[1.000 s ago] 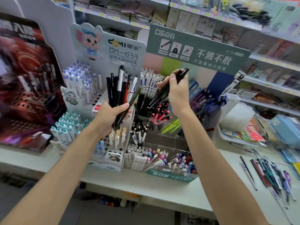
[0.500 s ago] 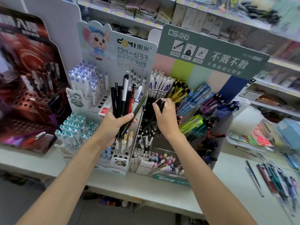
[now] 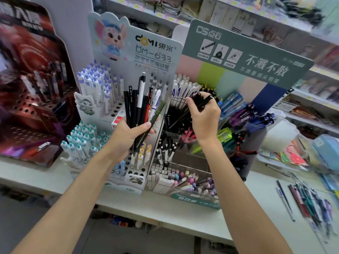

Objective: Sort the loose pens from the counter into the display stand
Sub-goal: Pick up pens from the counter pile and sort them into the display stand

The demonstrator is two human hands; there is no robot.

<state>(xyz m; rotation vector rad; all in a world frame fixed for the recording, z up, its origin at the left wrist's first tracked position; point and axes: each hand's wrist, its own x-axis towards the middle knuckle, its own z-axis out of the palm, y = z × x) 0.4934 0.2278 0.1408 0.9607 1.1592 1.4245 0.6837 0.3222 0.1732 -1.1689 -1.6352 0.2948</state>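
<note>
The left hand (image 3: 128, 138) gripped an upright bunch (image 3: 139, 107) of mixed pens. The right hand (image 3: 205, 118) clutched black pens (image 3: 200, 102) over the stand (image 3: 196, 201). Loose pens (image 3: 308, 204) lay on the surface (image 3: 165, 213), far right.

**Stationery shop, right at the pen racks**

We're in a stationery shop, no question. Three branded racks stand side by side on the white surface (image 3: 165, 208): a dark red rack (image 3: 27, 92) on the left, a pale rack (image 3: 132, 55) with a cartoon mouse and the code DM-633, and a green-headed display stand (image 3: 238, 57) whose clear compartments are packed with pens by colour. Behind them run shelves (image 3: 211, 10) of stacked goods, with yellow price tags (image 3: 170, 18) along their edges. Near right, loose pens (image 3: 308, 202) lie spread on the surface.
</note>
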